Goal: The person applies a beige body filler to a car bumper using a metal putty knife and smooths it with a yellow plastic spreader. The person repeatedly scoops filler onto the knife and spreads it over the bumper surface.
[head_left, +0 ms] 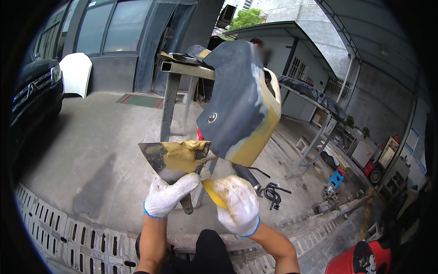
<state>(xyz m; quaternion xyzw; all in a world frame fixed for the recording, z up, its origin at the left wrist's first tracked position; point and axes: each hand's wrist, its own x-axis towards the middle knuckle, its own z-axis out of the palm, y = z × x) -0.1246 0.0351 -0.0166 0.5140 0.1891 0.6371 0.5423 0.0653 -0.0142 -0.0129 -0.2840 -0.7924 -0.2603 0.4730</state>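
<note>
My left hand (169, 195), in a white knit glove, is closed round the handle of a wide putty knife (169, 176). Yellow-tan body filler (182, 153) lies in a thick smear on its blade. Just to the right, my gloved right hand (237, 203) grips a yellow plastic spreader (213, 194), its edge close to the putty knife; whether they touch I cannot tell. Beyond both hands, a dark grey bumper (232, 91) rests on a metal stand (189, 69). Tan filler covers its lower right edge, and a round metal emblem sits on its face.
A dark car (39, 91) and a white panel (76, 75) are at the left. Drain grating (77, 242) runs along the front. Black bent tubes (273, 195) lie on the floor, and a red bucket (360, 260) stands lower right. Another person (260, 48) is partly visible behind the bumper.
</note>
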